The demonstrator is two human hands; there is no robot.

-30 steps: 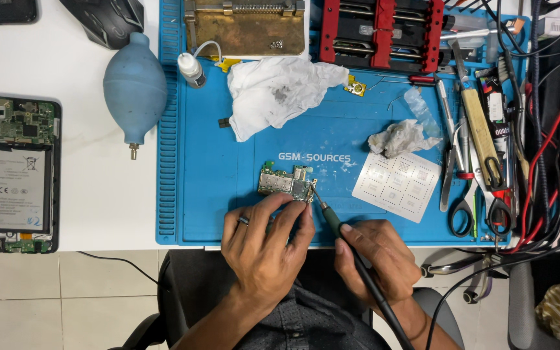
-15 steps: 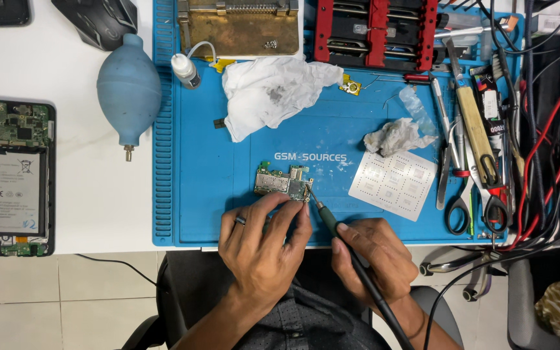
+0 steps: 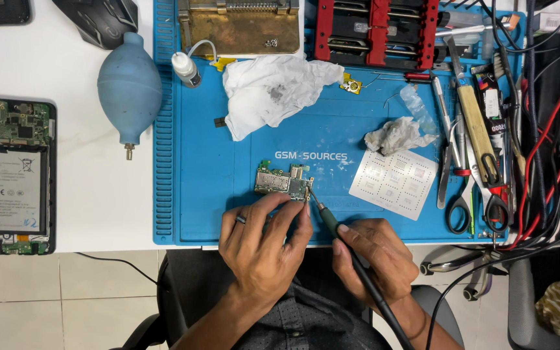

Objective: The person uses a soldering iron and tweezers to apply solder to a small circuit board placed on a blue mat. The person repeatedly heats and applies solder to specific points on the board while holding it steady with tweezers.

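We see the left hand with a dark ring, fingertips pinching the near edge of a small circuit board and pinning it to the blue work mat. The right hand is clenched pen-style around a black soldering iron, its tip touching the board's right edge. The board is green, roughly rectangular with a notched outline, mostly covered by silvery metal shields, and lies flat near the mat's front middle. Outward: a white stencil sheet just right of it, a crumpled tissue beyond, a larger white cloth above. A blue air blower bulb and an opened phone lie on the white tabletop to the left.
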